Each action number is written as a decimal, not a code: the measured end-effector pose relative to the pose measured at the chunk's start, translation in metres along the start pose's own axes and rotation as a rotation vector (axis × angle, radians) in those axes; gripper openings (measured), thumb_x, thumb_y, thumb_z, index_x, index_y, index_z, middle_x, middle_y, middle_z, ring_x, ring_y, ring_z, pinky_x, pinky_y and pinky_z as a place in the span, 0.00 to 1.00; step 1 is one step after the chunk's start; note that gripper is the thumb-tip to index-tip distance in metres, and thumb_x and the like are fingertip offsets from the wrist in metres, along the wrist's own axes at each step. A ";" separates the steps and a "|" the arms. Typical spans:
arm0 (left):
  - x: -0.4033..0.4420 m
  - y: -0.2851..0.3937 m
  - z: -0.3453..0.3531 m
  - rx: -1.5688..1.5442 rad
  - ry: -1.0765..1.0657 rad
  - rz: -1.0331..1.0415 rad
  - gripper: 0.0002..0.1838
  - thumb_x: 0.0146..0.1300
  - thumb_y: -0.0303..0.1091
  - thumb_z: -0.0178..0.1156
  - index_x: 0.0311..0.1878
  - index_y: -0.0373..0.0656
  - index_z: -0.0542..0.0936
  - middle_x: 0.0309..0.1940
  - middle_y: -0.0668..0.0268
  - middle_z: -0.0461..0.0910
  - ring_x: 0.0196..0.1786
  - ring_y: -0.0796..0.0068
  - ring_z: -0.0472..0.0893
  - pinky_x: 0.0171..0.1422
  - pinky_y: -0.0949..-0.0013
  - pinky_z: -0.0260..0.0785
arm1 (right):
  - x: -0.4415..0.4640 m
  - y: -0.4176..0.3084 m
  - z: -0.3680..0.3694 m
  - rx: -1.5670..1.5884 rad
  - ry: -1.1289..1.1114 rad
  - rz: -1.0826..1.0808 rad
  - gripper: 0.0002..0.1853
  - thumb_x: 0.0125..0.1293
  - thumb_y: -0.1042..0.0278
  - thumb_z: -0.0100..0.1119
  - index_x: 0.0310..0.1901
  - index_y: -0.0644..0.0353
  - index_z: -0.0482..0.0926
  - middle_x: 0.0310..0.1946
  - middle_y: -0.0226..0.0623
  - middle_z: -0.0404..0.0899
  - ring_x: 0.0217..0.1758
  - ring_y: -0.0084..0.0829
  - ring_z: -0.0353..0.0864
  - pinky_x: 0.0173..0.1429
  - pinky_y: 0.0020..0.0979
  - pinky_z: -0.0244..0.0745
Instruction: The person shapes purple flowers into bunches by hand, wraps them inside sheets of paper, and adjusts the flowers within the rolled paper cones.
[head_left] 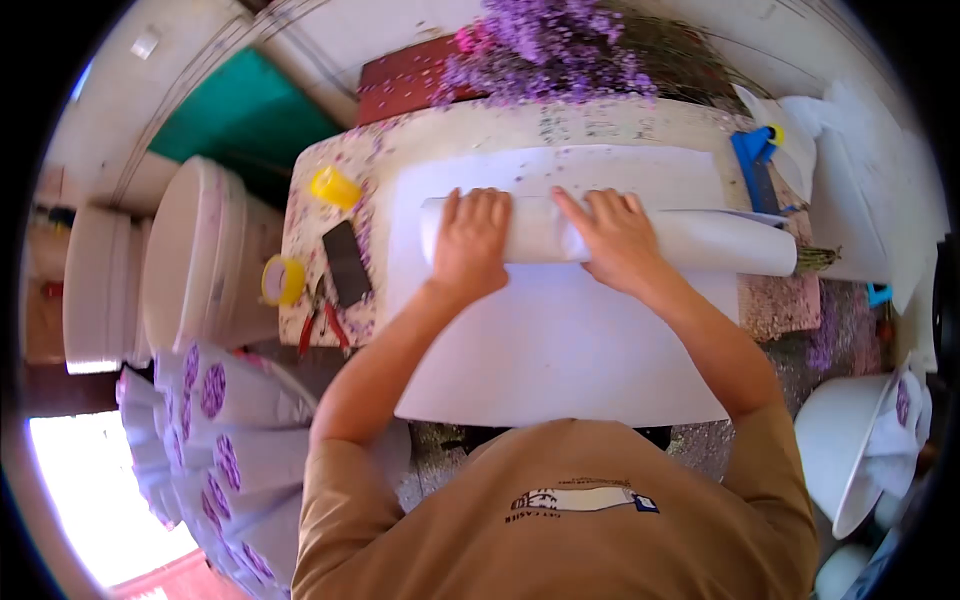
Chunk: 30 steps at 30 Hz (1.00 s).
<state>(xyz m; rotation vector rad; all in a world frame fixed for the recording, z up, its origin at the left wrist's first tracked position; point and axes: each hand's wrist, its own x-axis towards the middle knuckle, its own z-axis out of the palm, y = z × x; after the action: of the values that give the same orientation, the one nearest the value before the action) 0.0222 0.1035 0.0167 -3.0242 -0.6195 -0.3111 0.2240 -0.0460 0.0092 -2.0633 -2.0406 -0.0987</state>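
Note:
A white paper roll lies crosswise on a large white sheet, with cut green stems sticking out of its right end. What else is inside the roll is hidden. My left hand is curled over the roll near its left end, fingers on the far side. A little to the right, my right hand grips the same roll, its thumb reaching towards the left hand. Part of the sheet hangs over the table's near edge towards my shirt.
Purple dried flowers lie at the back of the table. On the left are yellow tape rolls, a dark phone and red-handled pliers. A blue tape dispenser sits right. Wrapped bouquets and white buckets stand left.

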 end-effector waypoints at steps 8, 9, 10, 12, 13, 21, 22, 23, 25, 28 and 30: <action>-0.044 0.060 -0.005 -0.100 -0.038 -0.037 0.52 0.48 0.50 0.81 0.73 0.35 0.68 0.70 0.44 0.71 0.76 0.44 0.68 0.80 0.37 0.55 | -0.091 -0.047 0.033 -0.162 0.222 -0.106 0.41 0.61 0.80 0.57 0.78 0.44 0.68 0.62 0.49 0.72 0.67 0.50 0.72 0.64 0.49 0.66; -0.040 0.059 -0.004 -0.129 -0.056 0.021 0.56 0.45 0.54 0.82 0.75 0.39 0.67 0.69 0.45 0.71 0.75 0.44 0.69 0.79 0.37 0.57 | -0.098 -0.050 0.030 -0.172 0.206 -0.117 0.40 0.62 0.79 0.57 0.78 0.43 0.69 0.63 0.49 0.71 0.67 0.50 0.72 0.64 0.50 0.66; -0.040 0.060 -0.002 -0.136 -0.052 0.005 0.56 0.45 0.54 0.82 0.75 0.39 0.67 0.69 0.45 0.71 0.75 0.44 0.69 0.79 0.37 0.57 | -0.105 -0.053 0.027 -0.185 0.187 -0.124 0.39 0.63 0.78 0.58 0.78 0.42 0.69 0.64 0.49 0.71 0.67 0.50 0.72 0.64 0.50 0.66; -0.042 0.065 0.002 -0.092 -0.053 0.032 0.58 0.44 0.55 0.82 0.78 0.45 0.67 0.67 0.47 0.73 0.72 0.46 0.71 0.77 0.38 0.60 | -0.108 -0.053 0.008 -0.191 0.119 -0.138 0.40 0.60 0.73 0.66 0.77 0.41 0.71 0.65 0.48 0.71 0.68 0.48 0.71 0.65 0.50 0.66; -0.045 0.065 0.003 -0.082 -0.014 0.043 0.57 0.45 0.57 0.82 0.77 0.44 0.68 0.65 0.48 0.74 0.69 0.46 0.73 0.77 0.39 0.60 | -0.104 -0.051 -0.005 -0.059 0.013 -0.105 0.43 0.55 0.70 0.72 0.76 0.42 0.71 0.65 0.48 0.71 0.69 0.48 0.71 0.66 0.51 0.66; -0.087 0.089 0.007 -0.078 0.107 0.011 0.56 0.50 0.59 0.77 0.79 0.46 0.65 0.71 0.45 0.69 0.74 0.42 0.68 0.79 0.35 0.56 | -0.042 -0.024 -0.051 0.091 -0.235 -0.021 0.63 0.41 0.54 0.87 0.81 0.47 0.61 0.65 0.48 0.73 0.71 0.46 0.71 0.74 0.54 0.63; -0.091 0.090 0.011 -0.084 0.138 0.009 0.55 0.52 0.58 0.76 0.80 0.46 0.64 0.73 0.44 0.68 0.76 0.41 0.66 0.80 0.34 0.55 | -0.032 -0.028 -0.051 0.119 -0.378 0.025 0.62 0.41 0.55 0.85 0.80 0.47 0.61 0.65 0.49 0.74 0.70 0.48 0.73 0.73 0.51 0.66; -0.093 0.091 0.011 -0.082 0.144 -0.003 0.55 0.52 0.58 0.76 0.80 0.46 0.64 0.73 0.44 0.68 0.76 0.41 0.66 0.80 0.34 0.55 | -0.023 -0.034 -0.052 0.145 -0.522 0.068 0.61 0.42 0.57 0.83 0.80 0.48 0.61 0.64 0.50 0.75 0.68 0.50 0.75 0.72 0.49 0.69; -0.097 0.093 0.012 -0.162 0.169 -0.010 0.52 0.56 0.59 0.73 0.80 0.47 0.64 0.74 0.44 0.67 0.77 0.41 0.65 0.81 0.34 0.53 | -0.014 -0.037 -0.052 0.163 -0.676 0.095 0.60 0.42 0.58 0.82 0.80 0.49 0.61 0.64 0.52 0.76 0.66 0.51 0.77 0.71 0.46 0.72; -0.097 0.096 0.016 -0.169 0.223 -0.031 0.49 0.59 0.59 0.70 0.80 0.47 0.65 0.73 0.44 0.68 0.76 0.41 0.66 0.81 0.35 0.52 | -0.012 -0.030 -0.053 0.133 -0.638 0.038 0.56 0.43 0.61 0.79 0.79 0.47 0.64 0.63 0.50 0.77 0.64 0.51 0.79 0.68 0.45 0.75; -0.091 0.095 0.015 -0.159 0.214 -0.050 0.49 0.60 0.59 0.69 0.80 0.47 0.65 0.73 0.44 0.68 0.76 0.40 0.66 0.81 0.35 0.53 | -0.015 -0.025 -0.057 0.128 -0.471 -0.071 0.56 0.45 0.60 0.81 0.78 0.51 0.64 0.57 0.47 0.79 0.59 0.50 0.80 0.68 0.46 0.74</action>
<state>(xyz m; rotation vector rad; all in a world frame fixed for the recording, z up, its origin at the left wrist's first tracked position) -0.0198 -0.0181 -0.0163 -3.0653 -0.6841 -0.7082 0.2056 -0.0725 0.0639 -2.0789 -2.3034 0.5403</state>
